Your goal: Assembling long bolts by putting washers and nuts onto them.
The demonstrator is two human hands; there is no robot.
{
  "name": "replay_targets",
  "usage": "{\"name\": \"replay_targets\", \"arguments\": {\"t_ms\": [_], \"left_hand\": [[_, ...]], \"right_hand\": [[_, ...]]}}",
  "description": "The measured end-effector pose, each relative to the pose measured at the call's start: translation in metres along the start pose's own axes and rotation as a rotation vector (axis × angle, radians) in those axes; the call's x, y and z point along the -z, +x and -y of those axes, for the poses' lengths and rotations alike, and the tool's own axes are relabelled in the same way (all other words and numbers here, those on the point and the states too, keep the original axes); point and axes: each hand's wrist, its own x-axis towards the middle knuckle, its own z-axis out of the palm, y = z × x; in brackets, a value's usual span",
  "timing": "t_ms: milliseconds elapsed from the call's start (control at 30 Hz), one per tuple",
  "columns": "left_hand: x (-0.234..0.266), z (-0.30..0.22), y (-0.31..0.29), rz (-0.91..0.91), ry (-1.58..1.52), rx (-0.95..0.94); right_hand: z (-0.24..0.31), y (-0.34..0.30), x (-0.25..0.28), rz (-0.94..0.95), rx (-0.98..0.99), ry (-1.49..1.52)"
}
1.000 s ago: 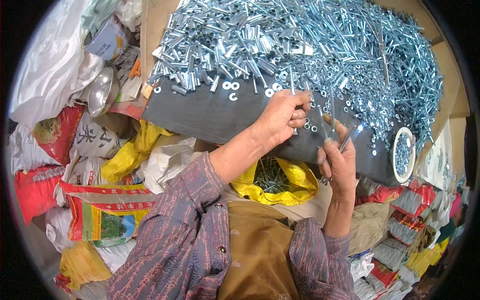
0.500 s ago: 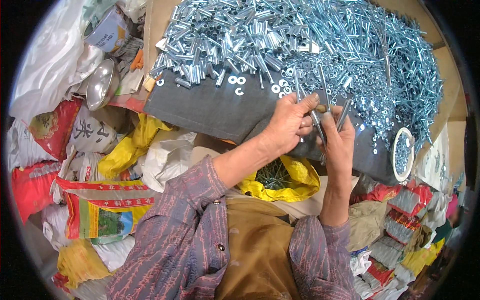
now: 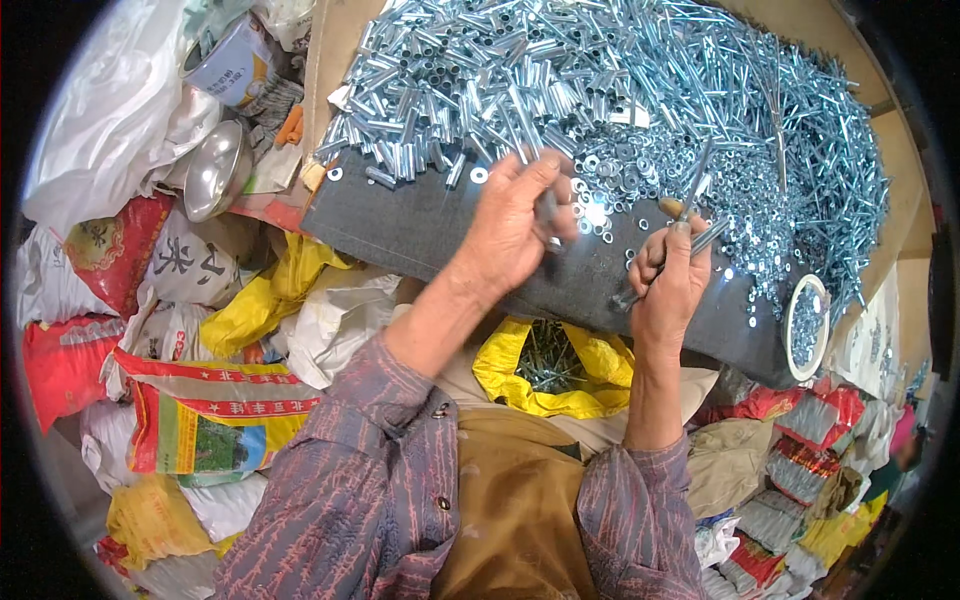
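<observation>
My left hand (image 3: 515, 220) is over the dark cloth (image 3: 385, 215) at the near edge of the metal pile. Its fingers curl around slim silvery metal rods, smeared by motion, whose number I cannot tell. To its right, my right hand (image 3: 670, 280) grips several metal bolts (image 3: 708, 236); one thin shank points up and away, and other ends stick out on the left. A tan cover sits on one of its fingertips. Beyond my left hand lie metal sleeves (image 3: 480, 100). Flat washers (image 3: 605, 180) lie between the hands, with small nuts (image 3: 750, 240) farther right.
Long thin bolts (image 3: 830, 170) heap at the far right. A white round container (image 3: 805, 330) of small parts stands at the cloth's right edge. Below my hands, an open yellow bag (image 3: 500, 375) holds metal pieces. A steel bowl (image 3: 215, 170) and packed sacks (image 3: 215, 410) crowd the left.
My left hand has moved left and away from my right hand, toward the sleeves. My right hand stays near its place, still gripping bolts.
</observation>
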Motion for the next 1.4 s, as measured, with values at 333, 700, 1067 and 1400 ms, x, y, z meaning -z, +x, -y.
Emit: {"name": "replay_targets", "arguments": {"t_ms": [333, 700, 1067, 1400], "left_hand": [[0.027, -0.024, 0.049, -0.091, 1.748, -0.863], [0.019, -0.026, 0.007, 0.113, 1.070, -0.347], [0.022, -0.036, -0.001, 0.377, 0.818, -0.127], [0.003, 0.014, -0.009, 0.203, -0.131, 0.189]], "right_hand": [[-0.002, 0.006, 0.021, 0.115, -0.100, -0.214], [0.016, -0.003, 0.022, 0.401, 0.089, -0.986], [0.027, 0.003, 0.017, 0.666, 0.072, -0.985], [0.008, -0.012, -0.029, 0.326, 0.206, -0.739]]}}
